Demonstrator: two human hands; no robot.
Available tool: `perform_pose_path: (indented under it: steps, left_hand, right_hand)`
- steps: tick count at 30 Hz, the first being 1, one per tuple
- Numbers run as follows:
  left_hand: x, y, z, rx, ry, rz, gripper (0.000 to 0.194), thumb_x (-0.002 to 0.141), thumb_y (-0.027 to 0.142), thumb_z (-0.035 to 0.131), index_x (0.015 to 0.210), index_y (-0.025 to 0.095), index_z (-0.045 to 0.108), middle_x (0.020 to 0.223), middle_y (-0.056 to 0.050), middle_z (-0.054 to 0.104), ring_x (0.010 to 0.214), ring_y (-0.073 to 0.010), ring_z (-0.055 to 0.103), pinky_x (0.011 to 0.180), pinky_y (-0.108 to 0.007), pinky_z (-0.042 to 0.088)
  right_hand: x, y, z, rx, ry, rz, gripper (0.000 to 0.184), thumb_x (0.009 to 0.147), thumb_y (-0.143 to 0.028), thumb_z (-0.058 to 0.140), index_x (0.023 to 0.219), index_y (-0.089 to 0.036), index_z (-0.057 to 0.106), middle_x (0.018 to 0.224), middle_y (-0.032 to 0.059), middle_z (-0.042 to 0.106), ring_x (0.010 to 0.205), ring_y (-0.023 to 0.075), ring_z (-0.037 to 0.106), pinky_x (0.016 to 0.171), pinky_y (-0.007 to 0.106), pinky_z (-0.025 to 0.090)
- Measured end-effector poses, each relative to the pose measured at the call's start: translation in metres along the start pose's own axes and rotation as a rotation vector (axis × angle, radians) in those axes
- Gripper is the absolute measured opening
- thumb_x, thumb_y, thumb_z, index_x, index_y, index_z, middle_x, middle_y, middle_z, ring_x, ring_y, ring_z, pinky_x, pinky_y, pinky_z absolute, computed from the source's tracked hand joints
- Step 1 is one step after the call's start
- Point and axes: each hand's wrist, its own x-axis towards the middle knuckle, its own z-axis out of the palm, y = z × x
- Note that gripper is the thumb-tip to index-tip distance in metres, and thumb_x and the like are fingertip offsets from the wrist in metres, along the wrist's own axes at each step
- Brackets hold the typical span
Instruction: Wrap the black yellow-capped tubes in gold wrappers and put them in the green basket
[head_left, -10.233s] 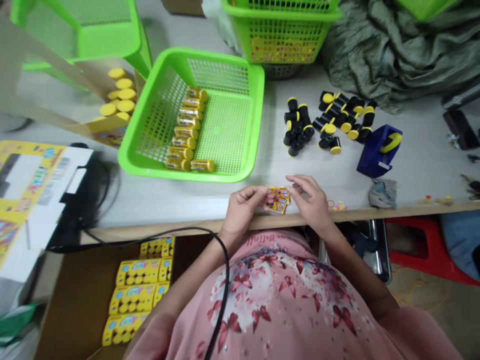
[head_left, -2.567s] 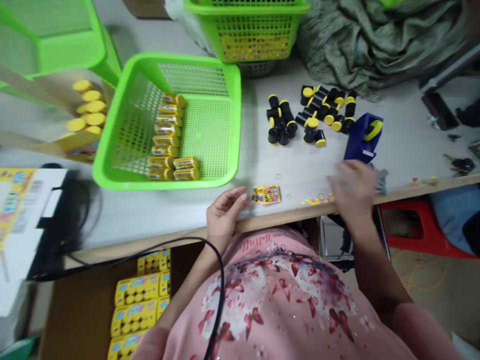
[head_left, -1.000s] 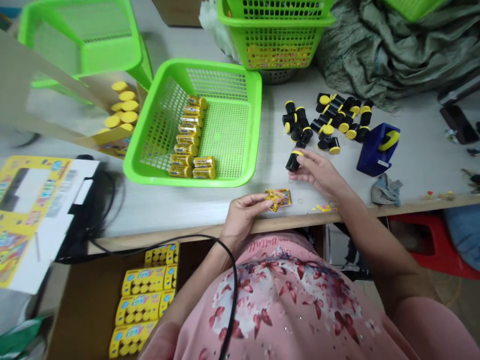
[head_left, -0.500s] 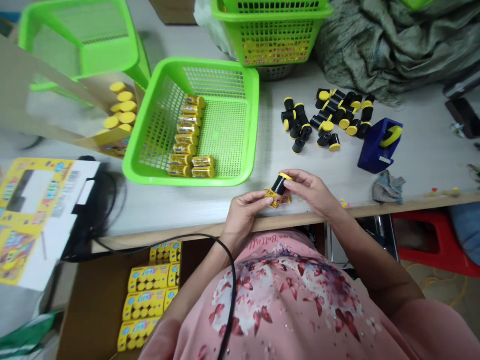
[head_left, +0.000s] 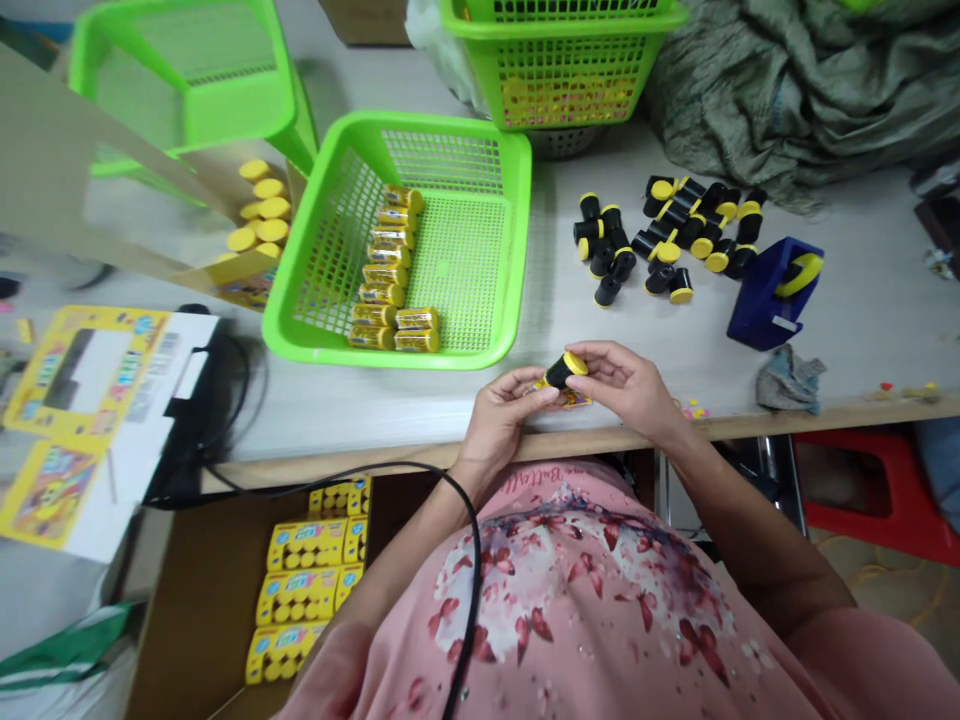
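Near the table's front edge, a small black tube with a yellow cap (head_left: pixel 559 374) lies tilted between my two hands. My right hand (head_left: pixel 628 388) is closed on its capped end, thumb and fingers around the cap. My left hand (head_left: pixel 496 412) pinches a small yellow printed label (head_left: pixel 541 383) at the tube's other end, which its fingers partly cover. More of the printed labels (head_left: pixel 577 399) lie on the table under the tube. Whether the label sticks to the tube I cannot tell. Several loose black tubes with yellow caps (head_left: pixel 679 284) lie farther back.
A green basket (head_left: pixel 523 240) holds several yellow-wrapped tubes (head_left: pixel 417 341). To the right stand a blue tape dispenser (head_left: pixel 766 305) and a crumpled cloth (head_left: pixel 789 381). A black cable (head_left: pixel 390 465) crosses the front edge. Below, a cardboard box (head_left: pixel 202 590) contains yellow packs.
My right hand took a black tube from the table and brought it left to the label in my left hand. The tube now tilts further over. Earlier, another wrapped tube joined those in the basket.
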Motion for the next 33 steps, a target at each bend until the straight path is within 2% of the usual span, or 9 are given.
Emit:
perform_pose_path:
  steps: [5,10,14,20,23,25,28,31,33]
  left_hand:
    - [0.001,0.006,0.002,0.012,-0.037,0.015,0.035,0.049,0.027,0.092,0.076,0.017,0.072,0.067,0.002,0.074,0.056,-0.0117,0.067,0.067,-0.025,0.055]
    - [0.001,0.007,0.008,0.003,-0.069,0.002,0.036,0.048,0.029,0.092,0.075,0.015,0.073,0.062,0.001,0.072,0.053,-0.0097,0.063,0.057,-0.021,0.052]
    - [0.001,0.004,0.008,-0.026,-0.126,-0.073,0.037,0.055,0.031,0.09,0.081,0.014,0.071,0.066,0.0,0.073,0.054,-0.0124,0.067,0.059,-0.024,0.056]
    - [-0.002,0.009,-0.001,-0.051,-0.265,-0.174,0.041,0.068,0.032,0.084,0.101,0.014,0.068,0.091,-0.007,0.077,0.066,-0.0181,0.073,0.067,-0.03,0.061]
    - [-0.003,0.013,-0.006,-0.023,-0.322,-0.194,0.046,0.066,0.028,0.084,0.106,0.014,0.066,0.087,-0.007,0.077,0.066,-0.0191,0.073,0.069,-0.031,0.06]
    - [-0.004,0.012,-0.007,0.009,-0.333,-0.186,0.05,0.066,0.029,0.085,0.11,0.015,0.064,0.085,-0.006,0.076,0.066,-0.0199,0.073,0.069,-0.033,0.06]
    - [-0.005,0.004,-0.005,0.121,-0.258,-0.048,0.055,0.066,0.028,0.085,0.114,0.018,0.061,0.087,-0.004,0.076,0.072,-0.0196,0.073,0.075,-0.035,0.058]
    - [-0.006,-0.008,-0.002,0.395,-0.116,0.272,0.052,0.071,0.028,0.082,0.117,0.02,0.061,0.098,-0.005,0.076,0.09,-0.0192,0.071,0.089,-0.035,0.054]
    - [-0.006,-0.014,0.0,0.579,-0.055,0.446,0.051,0.073,0.028,0.08,0.12,0.021,0.06,0.106,-0.006,0.074,0.099,-0.0198,0.068,0.096,-0.037,0.051]
  right_hand:
    - [-0.006,0.006,0.003,-0.231,0.072,-0.188,0.033,0.082,-0.044,0.071,0.11,-0.025,0.073,0.105,0.0062,0.072,0.097,0.0195,0.068,0.092,0.038,0.056]
    - [-0.017,0.011,0.006,-0.416,-0.03,-0.351,0.038,0.096,-0.044,0.052,0.125,-0.023,0.067,0.126,0.0104,0.066,0.118,0.0215,0.061,0.105,0.042,0.049]
    - [-0.018,0.016,0.003,-0.34,-0.055,-0.304,0.036,0.098,-0.041,0.049,0.125,-0.024,0.067,0.128,0.0087,0.067,0.12,0.0202,0.06,0.108,0.041,0.047]
    - [-0.011,0.016,-0.004,-0.015,-0.13,-0.101,0.039,0.09,-0.043,0.063,0.126,-0.029,0.065,0.122,0.0033,0.071,0.112,0.0187,0.066,0.101,0.039,0.054]
    - [-0.01,0.013,-0.006,0.107,-0.201,-0.046,0.043,0.084,-0.044,0.069,0.124,-0.029,0.065,0.125,0.0028,0.07,0.113,0.019,0.066,0.097,0.038,0.056]
    - [-0.011,0.013,-0.006,0.133,-0.198,-0.037,0.041,0.082,-0.042,0.072,0.12,-0.027,0.067,0.122,0.003,0.071,0.112,0.0186,0.067,0.096,0.037,0.057]
    - [-0.011,0.016,0.0,0.045,-0.068,-0.045,0.037,0.079,-0.044,0.075,0.109,-0.023,0.07,0.108,0.0044,0.075,0.099,0.0183,0.07,0.089,0.035,0.058]
    - [-0.008,0.02,0.006,-0.281,0.182,-0.134,0.025,0.081,-0.043,0.072,0.093,-0.021,0.071,0.093,0.0054,0.075,0.086,0.0189,0.07,0.086,0.037,0.057]
    - [-0.006,0.02,0.007,-0.507,0.273,-0.211,0.021,0.09,-0.041,0.063,0.086,-0.021,0.07,0.086,0.0059,0.074,0.082,0.0199,0.069,0.084,0.038,0.056]
